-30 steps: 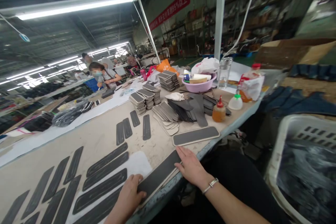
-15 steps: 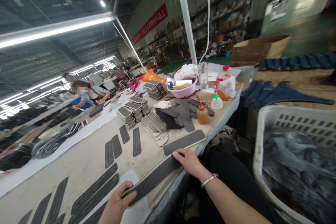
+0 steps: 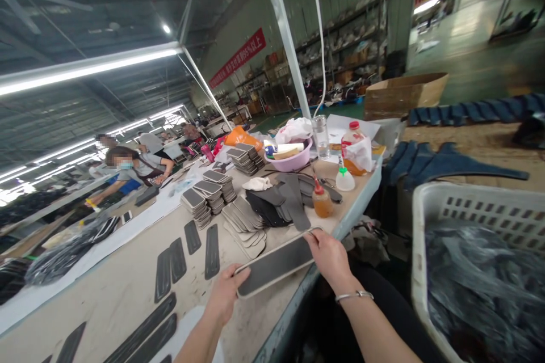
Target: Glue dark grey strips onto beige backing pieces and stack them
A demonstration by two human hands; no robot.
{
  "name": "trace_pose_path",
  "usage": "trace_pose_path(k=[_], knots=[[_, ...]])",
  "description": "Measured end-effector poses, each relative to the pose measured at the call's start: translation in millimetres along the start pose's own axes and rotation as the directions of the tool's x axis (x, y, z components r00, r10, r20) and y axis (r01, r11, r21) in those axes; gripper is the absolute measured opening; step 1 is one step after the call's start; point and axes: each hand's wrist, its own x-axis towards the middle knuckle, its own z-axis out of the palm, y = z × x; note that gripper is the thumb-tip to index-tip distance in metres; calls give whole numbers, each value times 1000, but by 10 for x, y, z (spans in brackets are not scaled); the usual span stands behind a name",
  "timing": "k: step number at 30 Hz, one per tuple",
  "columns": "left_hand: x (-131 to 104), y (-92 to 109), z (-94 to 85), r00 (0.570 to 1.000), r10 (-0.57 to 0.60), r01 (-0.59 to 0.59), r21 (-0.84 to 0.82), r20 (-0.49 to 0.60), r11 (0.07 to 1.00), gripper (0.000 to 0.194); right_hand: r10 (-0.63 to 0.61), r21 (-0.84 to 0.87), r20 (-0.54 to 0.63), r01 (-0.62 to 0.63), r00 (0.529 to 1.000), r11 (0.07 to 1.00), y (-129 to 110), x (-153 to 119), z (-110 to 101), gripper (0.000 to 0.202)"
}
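A long dark grey strip with rounded ends and a pale border [image 3: 276, 266] is held by its two ends, low over the front of the worktable [image 3: 259, 323]. My left hand [image 3: 225, 289] pinches its near left end between thumb and fingers. Closed on the far right end is my right hand [image 3: 330, 255], with a bracelet on the wrist. Whether a second strip lies beneath cannot be made out. Just beyond are a fanned pile of pale-edged pieces [image 3: 244, 224] and dark grey flat pieces [image 3: 293, 198]. Several glossy black strips [image 3: 212, 251] lie to the left.
An amber squeeze bottle [image 3: 322, 202], a small white bottle [image 3: 344, 179] and a purple basin [image 3: 289, 160] stand at the table's right end. Stacks of pads [image 3: 196, 206] are behind. A white plastic crate [image 3: 419, 255] is at my right. A person [image 3: 142, 167] works across the table.
Both hands have moved away and rightward with a strip, over the spot where another strip lay. That other strip no longer shows separately. The view has turned slightly right.
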Motion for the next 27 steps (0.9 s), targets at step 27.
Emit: trace_pose_path(k=[27], knots=[[-36, -135, 463, 796, 419, -605, 603, 438, 520, 75, -602, -158, -38, 590, 798, 792, 670, -189, 874, 52]])
